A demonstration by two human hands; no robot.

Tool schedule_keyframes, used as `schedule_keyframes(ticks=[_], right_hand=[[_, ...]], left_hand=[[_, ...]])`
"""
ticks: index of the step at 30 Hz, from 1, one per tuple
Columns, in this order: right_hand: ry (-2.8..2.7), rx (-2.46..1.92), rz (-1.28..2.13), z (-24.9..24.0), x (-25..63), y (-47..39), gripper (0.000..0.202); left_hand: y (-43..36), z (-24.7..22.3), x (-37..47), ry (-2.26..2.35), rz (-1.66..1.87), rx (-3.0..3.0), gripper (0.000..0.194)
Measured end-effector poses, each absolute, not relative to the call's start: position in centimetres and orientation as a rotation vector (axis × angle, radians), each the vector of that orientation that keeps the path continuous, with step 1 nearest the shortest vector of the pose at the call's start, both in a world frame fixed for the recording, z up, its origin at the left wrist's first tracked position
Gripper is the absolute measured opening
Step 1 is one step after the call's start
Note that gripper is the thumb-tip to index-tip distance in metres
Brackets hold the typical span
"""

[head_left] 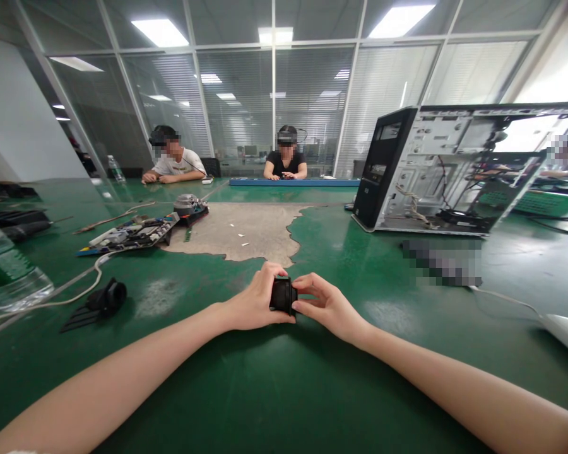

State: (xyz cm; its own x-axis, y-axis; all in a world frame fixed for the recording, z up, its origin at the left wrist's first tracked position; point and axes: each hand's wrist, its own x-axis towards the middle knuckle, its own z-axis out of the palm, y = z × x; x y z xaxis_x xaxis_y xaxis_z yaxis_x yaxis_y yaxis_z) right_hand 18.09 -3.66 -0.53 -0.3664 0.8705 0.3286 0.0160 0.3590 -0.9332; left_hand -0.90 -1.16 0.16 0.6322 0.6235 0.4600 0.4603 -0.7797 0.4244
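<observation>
Both hands meet in front of me over the green tabletop (284, 378), around a small black boxy part (281, 295) with a flanged right edge. My left hand (253, 299) is closed on its left side, fingers over the top and thumb below. At the right edge, the fingertips and thumb of my right hand (329, 306) pinch the flange. What exactly the black part is, I cannot make out. To the left lies a black plastic piece (106, 297) with a round end and slats, apart from both hands.
An opened computer case (435, 170) stands at the right. Left are a circuit board (132, 234), a fan-like cooler (189, 207), a cable (92, 280) and a water bottle (12, 271). A blurred dark object (442, 261) lies right. Two people sit across the table, another far right.
</observation>
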Motion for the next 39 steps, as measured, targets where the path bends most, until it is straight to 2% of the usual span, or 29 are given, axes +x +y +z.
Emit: schedule_keyframes(ticks=[3, 16, 26, 33, 37, 39], right_hand=[[-1.7, -0.789, 1.133, -0.6, 18.1, -3.7, 0.021], [-1.74, -0.742, 1.102, -1.1, 18.3, -3.6, 0.022], [-1.752, -0.779, 1.116, -0.9, 18.5, -3.7, 0.019], [-1.726, -0.844, 1.197, -0.3, 18.5, -3.9, 0.024], [-1.732, -0.873, 1.194, -0.3, 18.5, -4.0, 0.026], [-1.729, -0.873, 1.2, -0.4, 18.5, -3.9, 0.025]], left_hand=[[-1.0, 0.3, -1.0, 0.926, 0.885, 2.504, 0.068], [0.0, 4.1, -2.5, 0.605, 0.32, 2.489, 0.067], [0.5, 3.3, -2.5, 0.547, 0.473, 2.437, 0.057], [-1.0, 2.1, -1.7, 0.691, 0.483, 2.656, 0.056], [-1.6, 1.1, -1.1, 0.79, 0.579, 2.719, 0.08], [-1.6, 0.7, -0.8, 0.841, 0.636, 2.729, 0.076]])
